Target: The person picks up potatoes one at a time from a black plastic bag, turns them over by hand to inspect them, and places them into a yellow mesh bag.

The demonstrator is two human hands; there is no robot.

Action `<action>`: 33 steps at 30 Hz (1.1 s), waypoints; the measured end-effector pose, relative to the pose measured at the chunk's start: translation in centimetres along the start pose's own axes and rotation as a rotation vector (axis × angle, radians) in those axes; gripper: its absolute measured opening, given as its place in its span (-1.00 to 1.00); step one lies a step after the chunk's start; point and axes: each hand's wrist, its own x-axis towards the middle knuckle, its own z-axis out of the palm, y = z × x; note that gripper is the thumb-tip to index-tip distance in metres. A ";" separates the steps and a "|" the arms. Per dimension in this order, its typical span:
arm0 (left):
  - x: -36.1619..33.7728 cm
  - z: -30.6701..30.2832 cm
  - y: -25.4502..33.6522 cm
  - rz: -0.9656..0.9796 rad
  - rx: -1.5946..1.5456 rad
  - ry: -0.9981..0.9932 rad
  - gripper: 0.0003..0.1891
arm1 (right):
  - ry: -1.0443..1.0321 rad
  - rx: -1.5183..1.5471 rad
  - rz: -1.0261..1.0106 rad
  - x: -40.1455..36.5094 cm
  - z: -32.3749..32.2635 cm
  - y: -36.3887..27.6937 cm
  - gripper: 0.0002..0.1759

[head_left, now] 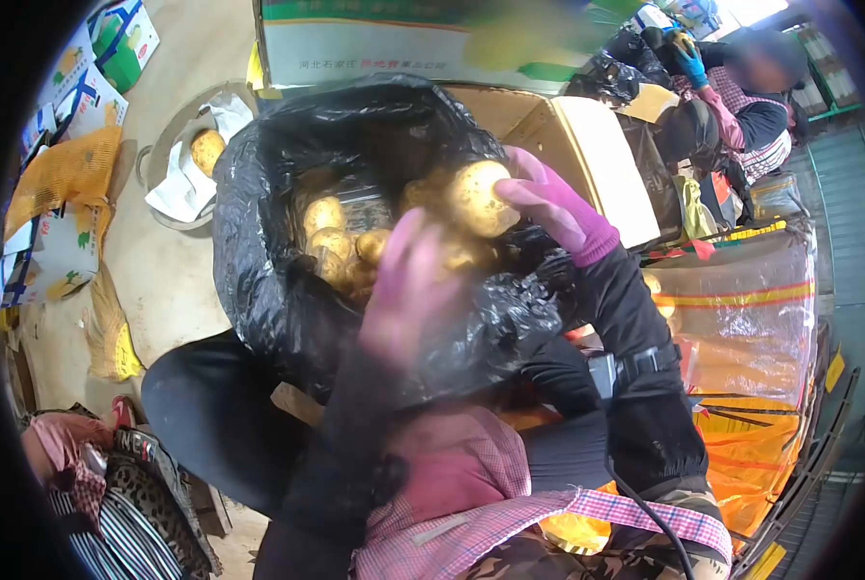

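A box lined with a black plastic bag [259,242] stands in front of my lap, with several potatoes [331,244] inside it. My right hand [553,205], in a pink glove, grips a large round potato [483,198] above the right side of the bag. Its thumb and fingers press on the potato's right end. My left hand [408,290], also in a pink glove, hovers over the near side of the bag in front of the potatoes. Motion smears its fingers, so whether they hold anything is hidden.
A round metal pan [167,159] at the left holds paper and one potato [207,152]. Behind the bag are a printed carton [374,43] and an open cardboard box [597,159]. An orange mesh sack [65,184] lies far left; another person [742,116] sits at the upper right.
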 end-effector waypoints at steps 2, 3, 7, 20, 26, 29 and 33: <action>1.3 2.5 1.1 0.148 0.097 -0.101 -0.55 | 0.085 -0.197 -0.020 -2.4 0.6 -0.3 -0.33; 1.3 3.8 0.6 0.088 -0.052 -0.135 -0.52 | 0.175 -0.358 -0.020 -4.0 1.1 0.0 -0.38; -1.0 5.5 2.0 -0.087 -0.367 -0.097 -0.38 | 0.536 -0.312 -0.158 -10.4 4.2 -1.5 -0.47; -11.3 0.4 9.0 0.021 -0.103 -0.452 -0.52 | 0.449 0.633 -0.073 -22.8 15.4 2.9 0.16; -11.2 0.8 10.7 0.028 0.002 -0.497 -0.60 | 0.411 0.677 -0.137 -24.7 16.0 1.3 -0.03; -10.8 0.3 11.3 -0.090 -0.172 -0.477 -0.64 | 0.382 0.569 -0.329 -25.3 14.1 0.3 -0.14; -8.4 -1.1 7.4 -0.164 -0.214 -0.367 -0.59 | 0.749 0.236 -0.573 -32.4 7.4 -6.3 -0.29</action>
